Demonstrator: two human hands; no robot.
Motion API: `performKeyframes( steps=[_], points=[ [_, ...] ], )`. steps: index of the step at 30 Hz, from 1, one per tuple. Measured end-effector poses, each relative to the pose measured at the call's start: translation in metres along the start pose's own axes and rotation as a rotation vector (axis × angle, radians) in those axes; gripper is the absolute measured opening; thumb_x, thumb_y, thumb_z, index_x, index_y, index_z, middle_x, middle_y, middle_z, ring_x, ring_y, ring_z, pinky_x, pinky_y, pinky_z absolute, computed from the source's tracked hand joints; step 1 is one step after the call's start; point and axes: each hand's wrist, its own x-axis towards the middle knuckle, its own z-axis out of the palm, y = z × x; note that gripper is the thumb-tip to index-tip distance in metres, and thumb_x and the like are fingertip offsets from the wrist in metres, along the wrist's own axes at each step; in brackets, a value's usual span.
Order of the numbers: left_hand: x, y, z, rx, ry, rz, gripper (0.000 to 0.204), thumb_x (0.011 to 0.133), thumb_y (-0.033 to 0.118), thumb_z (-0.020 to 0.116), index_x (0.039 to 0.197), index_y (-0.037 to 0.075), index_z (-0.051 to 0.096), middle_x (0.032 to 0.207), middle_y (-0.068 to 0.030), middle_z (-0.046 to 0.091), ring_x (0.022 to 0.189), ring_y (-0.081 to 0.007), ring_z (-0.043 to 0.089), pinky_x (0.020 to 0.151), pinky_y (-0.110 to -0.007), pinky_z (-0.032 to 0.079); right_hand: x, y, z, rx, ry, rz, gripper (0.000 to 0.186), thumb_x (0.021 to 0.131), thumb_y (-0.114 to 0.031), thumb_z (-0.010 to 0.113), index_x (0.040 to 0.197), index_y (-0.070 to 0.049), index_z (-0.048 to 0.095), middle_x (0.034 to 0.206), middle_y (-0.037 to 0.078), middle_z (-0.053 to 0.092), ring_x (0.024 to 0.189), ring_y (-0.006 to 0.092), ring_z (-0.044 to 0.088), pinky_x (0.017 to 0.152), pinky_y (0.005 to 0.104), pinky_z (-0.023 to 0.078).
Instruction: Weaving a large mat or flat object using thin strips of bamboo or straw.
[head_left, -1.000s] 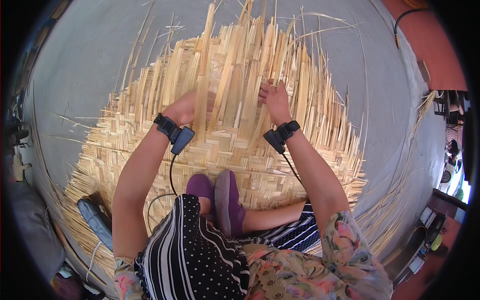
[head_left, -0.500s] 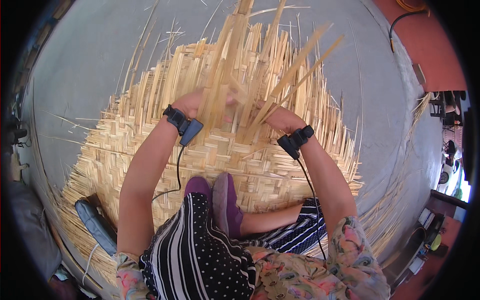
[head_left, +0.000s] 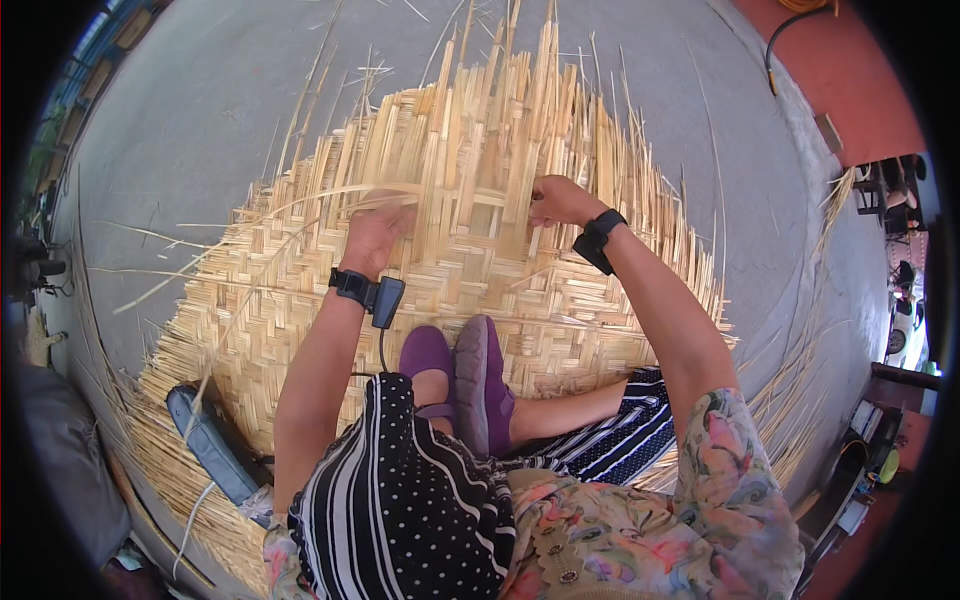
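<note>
My left hand (head_left: 372,238) and right hand (head_left: 568,203), grips too blurred to tell, apparently thread a strip (head_left: 345,188); next, it needs drawing snug.

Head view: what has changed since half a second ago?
The left hand and right hand have drawn apart. A long strip now lies crosswise, trailing left; whether either hand grips it is unclear. The shoes stay on the mat.
</note>
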Motion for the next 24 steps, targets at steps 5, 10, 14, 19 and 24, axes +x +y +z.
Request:
performKeyframes(
  steps=[5,10,14,19,24],
  points=[
    [-0.002,0.021,0.014,-0.092,-0.112,0.103,0.036,0.094,0.015,0.063,0.124,-0.004,0.052,0.117,-0.0136,0.058,0.109,-0.0263,0.06,0.097,-0.04,0.054,-0.004,0.001,0.002,-0.084,0.084,-0.115,0.021,0.091,-0.013,0.061,0.107,0.0,0.066,0.087,0.009,0.071,0.077,0.0148,0.07,0.065,0.0286,0.054],
    [0.02,0.029,0.01,-0.138,0.027,0.041,0.043,0.095,0.026,0.06,0.129,0.003,0.046,0.115,-0.0131,0.055,0.108,-0.0278,0.057,0.09,-0.044,0.055,-0.008,0.0,0.009,0.166,0.107,-0.088,0.02,0.093,-0.014,0.059,0.107,-0.002,0.067,0.087,0.008,0.071,0.074,0.0123,0.068,0.063,0.0278,0.053],
    [0.036,0.029,-0.002,0.378,-0.07,0.03,0.04,0.092,0.015,0.066,0.127,0.003,0.049,0.114,-0.0116,0.061,0.103,-0.0259,0.062,0.087,-0.038,0.055,-0.005,0.01,0.009,0.015,0.149,-0.176,0.021,0.095,-0.015,0.059,0.106,0.0,0.067,0.087,0.007,0.069,0.074,0.0135,0.064,0.065,0.0296,0.052],
    [0.026,0.028,0.007,0.029,-0.107,-0.029,0.04,0.093,0.014,0.067,0.126,-0.002,0.053,0.112,-0.0127,0.063,0.104,-0.0242,0.063,0.087,-0.036,0.054,0.003,0.022,0.01,-0.11,0.141,-0.262,0.022,0.095,-0.016,0.059,0.106,0.002,0.066,0.089,0.008,0.068,0.076,0.015,0.06,0.069,0.031,0.052],
    [0.023,0.029,0.014,0.035,0.011,-0.061,0.025,0.095,0.013,0.065,0.115,0.002,0.057,0.103,-0.0115,0.066,0.091,-0.0211,0.068,0.069,-0.024,0.059,0.0,0.02,0.009,0.063,0.074,-0.096,0.025,0.089,-0.019,0.06,0.101,0.002,0.066,0.089,0.012,0.066,0.083,0.0225,0.065,0.073,0.0363,0.054]
  ],
)
